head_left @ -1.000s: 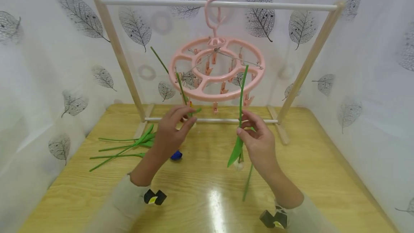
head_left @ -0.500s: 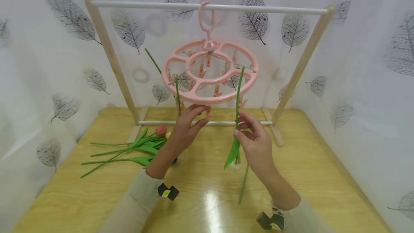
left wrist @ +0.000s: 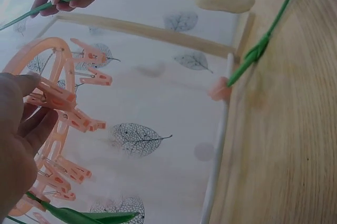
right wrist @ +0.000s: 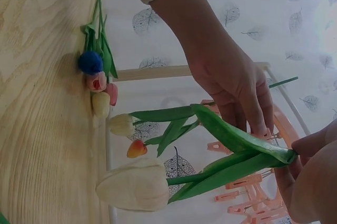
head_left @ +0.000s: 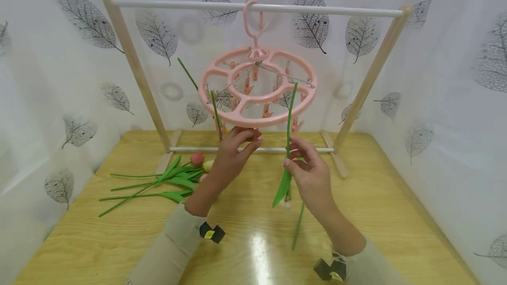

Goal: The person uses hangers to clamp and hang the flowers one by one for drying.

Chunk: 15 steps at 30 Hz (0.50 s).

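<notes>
left forearm slants forward and inward; left hand point(head_left: 235, 151) is just under the near rim of the pink hanger point(head_left: 257, 123), knuckles up. thumb and fingers are nearly together, pinching one clip point(left wrist: 62, 96); the rest of the clips hang around it.

right forearm comes in from its own side, hand raised. right hand point(head_left: 310, 173) has its thumb toward the left hand and its fingers curled; thumb and fingers close on the stem of the white tulip point(right wrist: 132, 186). tulip is head down: bloom below the hand, stem rising above it, just in front of the hanger.

just left of the left hand: two tulips hang head down from the hanger, a smaller white bloom point(right wrist: 122, 125) and an orange bloom point(right wrist: 137, 149).

below and left of the left hand: a pile of tulips point(head_left: 180, 182) on the table point(head_left: 237, 241), stems pointing away from the hand. below the right hand: a pink tulip point(left wrist: 220, 88) lying down. above both hands: the rack's bar point(head_left: 178, 5), carrying the hanger's hook.
</notes>
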Tool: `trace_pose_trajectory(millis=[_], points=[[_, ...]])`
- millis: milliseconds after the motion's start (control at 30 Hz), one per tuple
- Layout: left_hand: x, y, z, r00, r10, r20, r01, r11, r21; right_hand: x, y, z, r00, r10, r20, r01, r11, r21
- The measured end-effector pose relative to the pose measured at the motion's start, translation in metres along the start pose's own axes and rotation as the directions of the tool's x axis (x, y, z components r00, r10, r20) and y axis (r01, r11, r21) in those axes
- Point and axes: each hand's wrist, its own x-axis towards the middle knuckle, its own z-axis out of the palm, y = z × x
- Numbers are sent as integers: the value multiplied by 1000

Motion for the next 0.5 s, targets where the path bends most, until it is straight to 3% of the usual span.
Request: trace_pose_trajectory(millis=[100,200,367,500], points=[[-2,2,-1,999,-51,3,51,995,-80,0,1,0,1000,3,2,-3,1000,5],[-3,7,-4,990,-141,27,144,972,-187,0,3,1,1000,3,-4,-3,1000,2],[-3,19,-10,947,-305,99,320,894,-312,1,7,3,1000,-16,-13,16,1000,-7],[0,28,-14,912,-377,161,409,819,-403,1,12,5,999,-39,-29,39,999,-31]])
